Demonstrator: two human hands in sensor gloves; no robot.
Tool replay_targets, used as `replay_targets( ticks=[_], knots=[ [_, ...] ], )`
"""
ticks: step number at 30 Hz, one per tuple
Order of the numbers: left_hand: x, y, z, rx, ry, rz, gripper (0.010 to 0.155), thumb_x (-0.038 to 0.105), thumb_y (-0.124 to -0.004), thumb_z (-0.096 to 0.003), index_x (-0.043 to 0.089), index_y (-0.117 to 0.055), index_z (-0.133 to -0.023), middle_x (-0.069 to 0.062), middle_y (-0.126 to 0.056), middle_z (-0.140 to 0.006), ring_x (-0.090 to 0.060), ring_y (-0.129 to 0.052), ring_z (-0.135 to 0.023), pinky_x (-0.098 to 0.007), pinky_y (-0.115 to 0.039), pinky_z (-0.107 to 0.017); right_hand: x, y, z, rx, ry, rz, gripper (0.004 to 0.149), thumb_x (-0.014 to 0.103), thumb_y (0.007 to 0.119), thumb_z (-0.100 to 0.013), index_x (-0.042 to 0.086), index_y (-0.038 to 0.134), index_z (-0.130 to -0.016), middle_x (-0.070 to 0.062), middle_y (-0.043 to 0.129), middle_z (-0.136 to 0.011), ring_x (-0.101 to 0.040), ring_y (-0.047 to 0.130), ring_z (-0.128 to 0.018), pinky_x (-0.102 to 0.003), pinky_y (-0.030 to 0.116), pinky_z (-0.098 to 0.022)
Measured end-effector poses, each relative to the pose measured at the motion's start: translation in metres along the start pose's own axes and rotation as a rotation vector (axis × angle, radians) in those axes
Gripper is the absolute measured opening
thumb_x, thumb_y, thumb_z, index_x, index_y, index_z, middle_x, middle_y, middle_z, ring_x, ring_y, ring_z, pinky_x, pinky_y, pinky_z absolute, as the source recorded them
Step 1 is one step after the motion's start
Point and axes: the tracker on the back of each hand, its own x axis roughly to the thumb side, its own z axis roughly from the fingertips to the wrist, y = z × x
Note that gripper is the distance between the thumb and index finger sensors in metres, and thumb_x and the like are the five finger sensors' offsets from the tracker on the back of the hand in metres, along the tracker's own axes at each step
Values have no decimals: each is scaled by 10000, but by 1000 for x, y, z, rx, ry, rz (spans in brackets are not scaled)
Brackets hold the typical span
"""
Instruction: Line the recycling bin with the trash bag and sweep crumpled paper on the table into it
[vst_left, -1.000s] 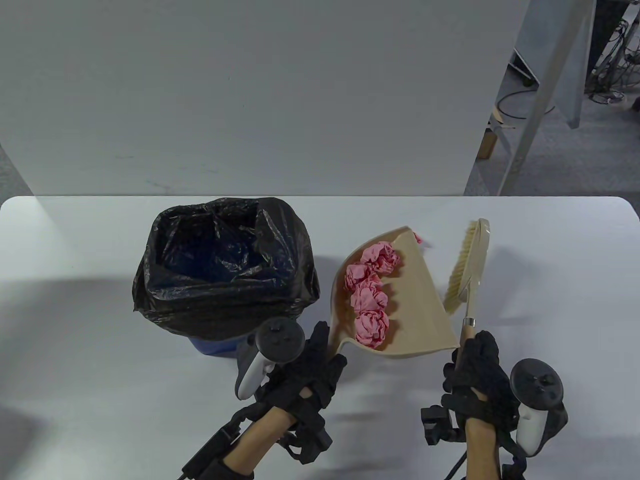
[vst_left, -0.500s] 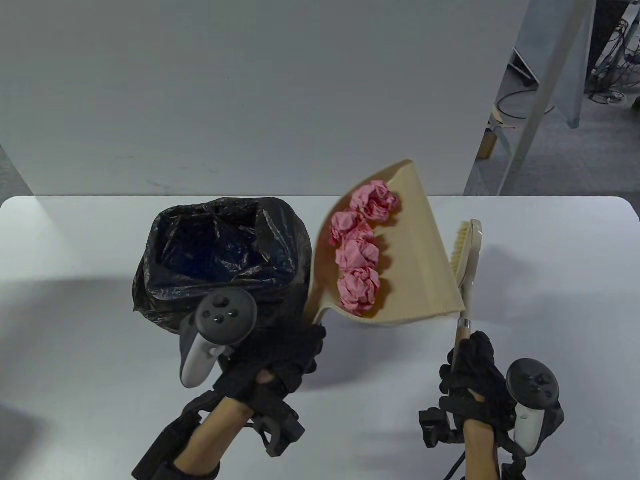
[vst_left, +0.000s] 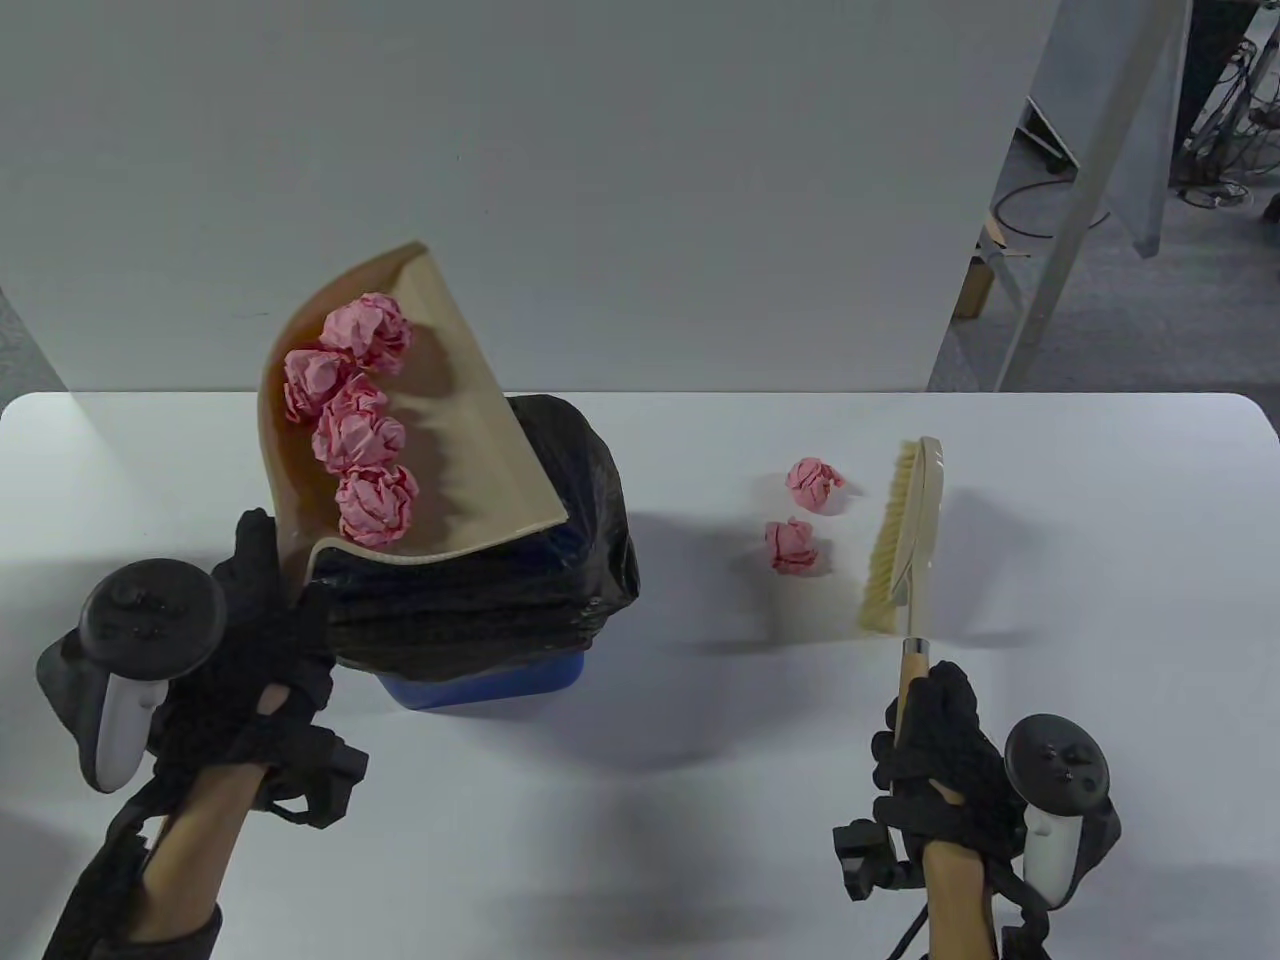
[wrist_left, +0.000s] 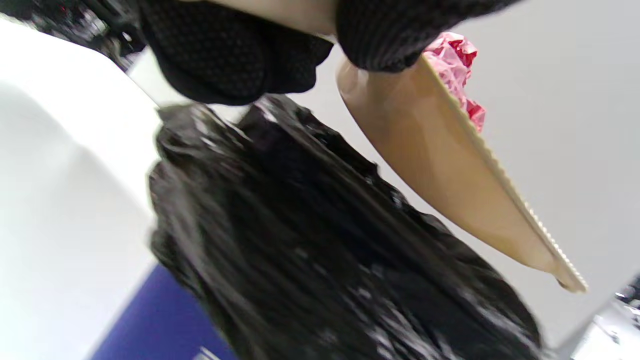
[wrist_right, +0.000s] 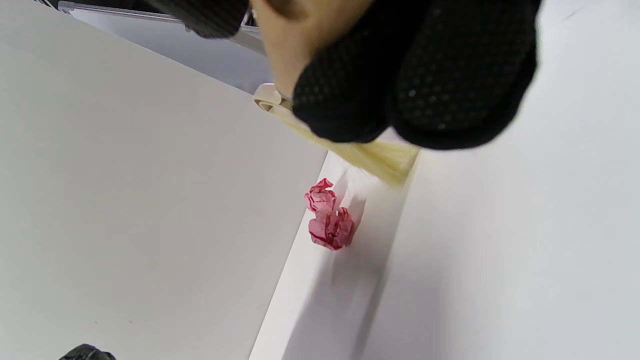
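A blue bin (vst_left: 490, 685) lined with a black trash bag (vst_left: 560, 560) stands left of centre. My left hand (vst_left: 270, 640) grips the handle of a beige dustpan (vst_left: 470, 400), raised over the bin's left side with several pink crumpled paper balls (vst_left: 365, 420) in it. The wrist view shows the dustpan (wrist_left: 450, 180) above the trash bag (wrist_left: 310, 240). My right hand (vst_left: 935, 740) holds a brush (vst_left: 905, 535) by its wooden handle, bristles on the table. Two pink paper balls (vst_left: 815, 483) (vst_left: 792, 545) lie just left of the brush, also seen as pink paper balls (wrist_right: 330, 222).
A large grey board (vst_left: 500, 190) stands behind the table's far edge. The white table (vst_left: 1100, 560) stretches to the right of the brush and in front of both hands.
My left hand lifted the loaded dustpan off the table and carried it left, over the bin. Two paper balls that it had hidden now show on the table. The brush barely moved.
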Motion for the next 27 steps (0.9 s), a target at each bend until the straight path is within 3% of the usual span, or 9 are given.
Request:
replay_targets(
  ticks=[13,19,24,27],
  knots=[
    [-4,-1,-1,276,-16,-362,754,274,-787,-567,187,-367,-1187,-103,-555,-1159,-328,-837,-850,-498,-815,-586,1,1,0,2,1,-1,621,340,491,-648,-59,354,-1104,-299,719,-905,-269,937,-514,-460,903,-364],
    [4,1,8,468,-68,-522,752,277,-798,-560,227,-387,-1187,-65,-562,-1165,-322,-816,-879,-505,-790,-621,1,1,0,2,1,-1,622,341,493,-649,-59,354,-1105,-299,719,-906,-270,936,-515,-461,902,-365],
    [13,6,19,621,-91,-553,752,286,-779,-569,207,-360,-1187,-82,-547,-1165,-315,-810,-885,-496,-799,-620,1,2,1,10,0,-1,621,342,493,-649,-57,354,-1105,-298,718,-906,-270,936,-515,-461,902,-366],
    [18,9,24,609,-96,-454,754,291,-763,-577,185,-333,-1187,-94,-532,-1166,-313,-808,-886,-491,-806,-616,2,3,1,10,-2,3,621,342,494,-649,-57,354,-1104,-298,718,-906,-270,936,-515,-460,903,-365]
  ],
)
